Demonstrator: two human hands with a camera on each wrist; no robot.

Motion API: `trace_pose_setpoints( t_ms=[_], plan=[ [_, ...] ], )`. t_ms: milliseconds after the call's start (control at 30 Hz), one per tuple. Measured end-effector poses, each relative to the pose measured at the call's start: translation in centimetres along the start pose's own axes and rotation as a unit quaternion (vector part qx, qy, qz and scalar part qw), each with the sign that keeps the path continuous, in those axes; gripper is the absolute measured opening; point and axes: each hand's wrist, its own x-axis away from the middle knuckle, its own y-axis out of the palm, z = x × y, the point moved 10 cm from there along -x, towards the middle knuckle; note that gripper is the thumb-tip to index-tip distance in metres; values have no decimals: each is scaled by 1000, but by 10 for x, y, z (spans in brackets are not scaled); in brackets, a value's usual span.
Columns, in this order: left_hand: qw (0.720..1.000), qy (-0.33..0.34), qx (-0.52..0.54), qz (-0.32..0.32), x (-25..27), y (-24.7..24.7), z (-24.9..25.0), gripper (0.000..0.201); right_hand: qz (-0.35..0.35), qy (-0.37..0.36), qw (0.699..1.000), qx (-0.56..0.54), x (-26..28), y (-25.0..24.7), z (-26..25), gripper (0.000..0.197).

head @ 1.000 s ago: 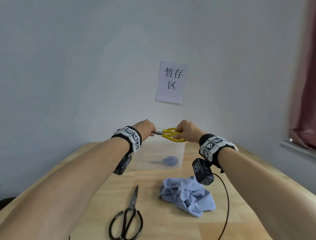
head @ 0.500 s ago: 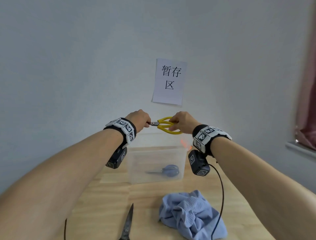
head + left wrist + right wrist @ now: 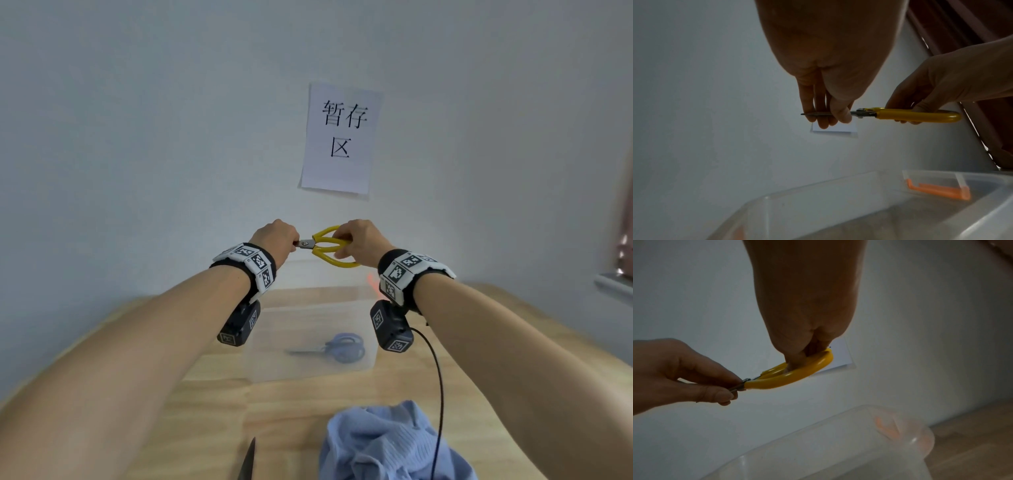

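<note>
Yellow-handled scissors [image 3: 329, 246] hang level in the air above a clear plastic box [image 3: 308, 373]. My left hand [image 3: 277, 240] pinches the closed metal blades [image 3: 818, 114] between thumb and fingers. My right hand [image 3: 359, 240] grips the yellow handle loops [image 3: 797, 374], fingers through them. In the left wrist view the scissors [image 3: 910, 115] run left to right, edge on. Blue-handled scissors [image 3: 337, 347] lie inside the box.
A crumpled light-blue cloth [image 3: 387, 448] lies on the wooden table [image 3: 212, 411] in front of the box. A black scissor blade tip [image 3: 248, 459] shows at the bottom edge. A paper sign [image 3: 340, 140] hangs on the wall. The box has orange clips [image 3: 937, 190].
Both hands have lifted the yellow scissors higher above the box. The view has tilted up, so the black scissors and cloth have slid toward the bottom edge.
</note>
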Motion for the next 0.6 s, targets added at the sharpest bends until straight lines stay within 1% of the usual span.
trace_pose_setpoints(
  t_ms=[167,333,500,600],
  plan=[
    [1000,-16,12,1,-17,44,-9,22,-7,23,1000,-18,-16,34,24,37],
    [999,-23,34,-14,-28,81,-17,22,-22,37,999,-16,-25,69,47,39],
    [998,-28,39,-47,-29,116,-27,24,-58,43,997,-1,-28,104,57,38],
    [997,-28,44,-53,-28,125,-30,22,-82,43,996,21,-32,116,60,37]
  ],
)
